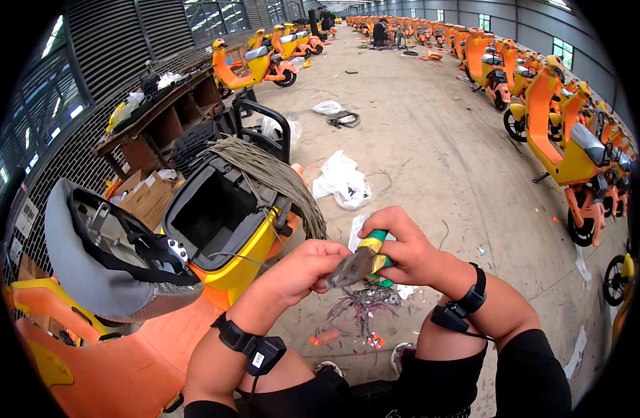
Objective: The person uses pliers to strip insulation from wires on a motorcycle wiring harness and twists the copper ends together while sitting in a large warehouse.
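A seat (114,261) crowds my left, littered floor (431,153) stretches ahead, and my right hand (412,252) grips pliers (356,267), left hand (300,270) pinched at their tip.

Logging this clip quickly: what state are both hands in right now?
Left hand: closed in a pinch; what it grips cannot be told.
Right hand: closed, holding metal pliers with green-and-yellow handles.

Nothing is legible, even the label (258,360) on the wrist device (271,347).
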Motion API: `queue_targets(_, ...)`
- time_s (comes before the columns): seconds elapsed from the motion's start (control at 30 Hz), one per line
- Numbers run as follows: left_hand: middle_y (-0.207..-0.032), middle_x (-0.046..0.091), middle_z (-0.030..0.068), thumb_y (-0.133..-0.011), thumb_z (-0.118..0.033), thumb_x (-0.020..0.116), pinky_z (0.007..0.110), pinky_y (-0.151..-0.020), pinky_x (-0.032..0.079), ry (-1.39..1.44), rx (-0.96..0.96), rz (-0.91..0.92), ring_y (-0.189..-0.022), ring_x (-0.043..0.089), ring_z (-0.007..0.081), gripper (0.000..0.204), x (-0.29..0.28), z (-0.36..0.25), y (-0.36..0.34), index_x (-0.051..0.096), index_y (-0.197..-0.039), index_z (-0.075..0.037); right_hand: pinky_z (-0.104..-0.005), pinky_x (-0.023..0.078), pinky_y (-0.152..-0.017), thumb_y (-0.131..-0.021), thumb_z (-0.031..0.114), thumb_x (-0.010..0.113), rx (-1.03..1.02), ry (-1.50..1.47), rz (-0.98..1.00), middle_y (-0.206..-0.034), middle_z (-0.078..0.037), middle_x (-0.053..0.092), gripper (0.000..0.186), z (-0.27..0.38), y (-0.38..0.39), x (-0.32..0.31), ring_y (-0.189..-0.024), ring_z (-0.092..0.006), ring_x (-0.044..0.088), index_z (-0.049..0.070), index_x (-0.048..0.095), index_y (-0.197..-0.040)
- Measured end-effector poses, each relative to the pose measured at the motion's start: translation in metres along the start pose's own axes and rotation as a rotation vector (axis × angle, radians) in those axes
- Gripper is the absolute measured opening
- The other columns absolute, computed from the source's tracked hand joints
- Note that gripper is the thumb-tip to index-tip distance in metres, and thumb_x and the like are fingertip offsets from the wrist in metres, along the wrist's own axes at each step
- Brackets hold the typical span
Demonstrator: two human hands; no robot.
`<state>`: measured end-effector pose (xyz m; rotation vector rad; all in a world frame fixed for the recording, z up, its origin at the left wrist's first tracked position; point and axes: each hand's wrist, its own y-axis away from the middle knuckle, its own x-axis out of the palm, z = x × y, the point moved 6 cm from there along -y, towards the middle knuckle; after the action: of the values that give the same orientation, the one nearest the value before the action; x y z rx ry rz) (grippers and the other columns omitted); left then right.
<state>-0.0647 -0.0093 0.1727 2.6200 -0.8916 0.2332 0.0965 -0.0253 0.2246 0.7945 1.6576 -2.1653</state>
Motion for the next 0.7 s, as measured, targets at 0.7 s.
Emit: queue_targets(0.7, -0.057, 0.053, 0.0057, -0.080, -0.008, 0.064, 0.037, -0.047, 0.044, -1.753, 1.021, -0.570, -0.053, 0.060, 0.0249, 0.011, 0.035, -0.023, 0.011, 0.063, -0.091, -0.007, -0.0360, 0.054, -0.064, -0.088, 0.015, 0.066, 1.587, -1.430, -0.185, -0.082, -0.008, 0.062, 0.015, -0.065, 0.066, 0.067, -0.072, -0.0200, 0.061, 0.001, 0.062, -0.091)
